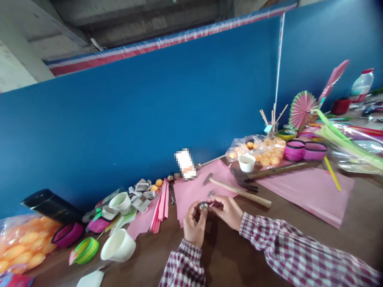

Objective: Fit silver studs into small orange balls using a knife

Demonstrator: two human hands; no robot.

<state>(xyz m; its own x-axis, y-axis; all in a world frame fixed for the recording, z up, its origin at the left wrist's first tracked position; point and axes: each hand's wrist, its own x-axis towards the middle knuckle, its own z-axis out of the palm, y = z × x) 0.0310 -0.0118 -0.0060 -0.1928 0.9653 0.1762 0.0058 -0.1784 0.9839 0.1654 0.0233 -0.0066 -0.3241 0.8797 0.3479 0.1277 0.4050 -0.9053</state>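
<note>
Silver ball (pixel 203 205) grasped in the left fingers (pixel 204 215), at nine o'clock from the right fingers (pixel 216 199) (curled close; cannot tell whether gripping), with shiny cluster (pixel 211 193) at one o'clock.

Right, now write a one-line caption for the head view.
Left hand pinches a shiny ball, right hand close beside it; a hammer lies partly on pink paper beyond.

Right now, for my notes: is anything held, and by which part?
The left hand holds a shiny ball by its left and near sides; the right hand is at its right.
</note>
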